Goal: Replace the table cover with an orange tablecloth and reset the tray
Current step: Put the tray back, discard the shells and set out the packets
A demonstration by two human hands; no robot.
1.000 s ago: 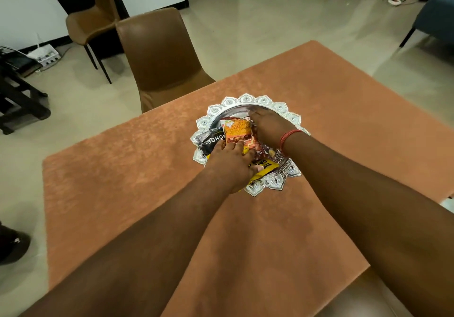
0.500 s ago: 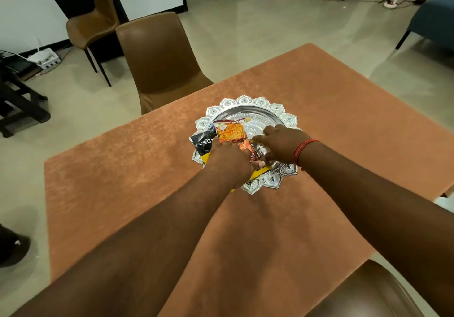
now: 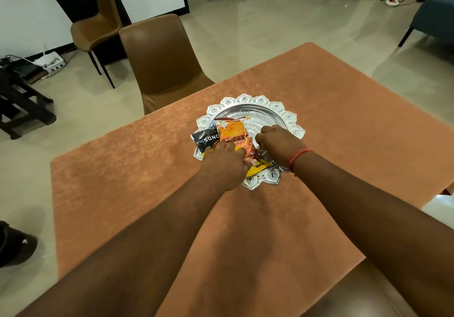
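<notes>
Both hands over snack packets on the scalloped silver metal tray, which sat mid-table on the orange textured tablecloth.

Left hand lay palm-down on the packets, fingers fairly straight, tips pressing the orange-and-red snack packet; a black packet lay just left of those fingertips, and a yellow packet showed just right of the thumb. Right hand, red thread bracelet at the wrist, had fingers curled down into the tray beside the orange packet; what they held, cannot tell. Brown leather chair stood beyond the table's far edge.
</notes>
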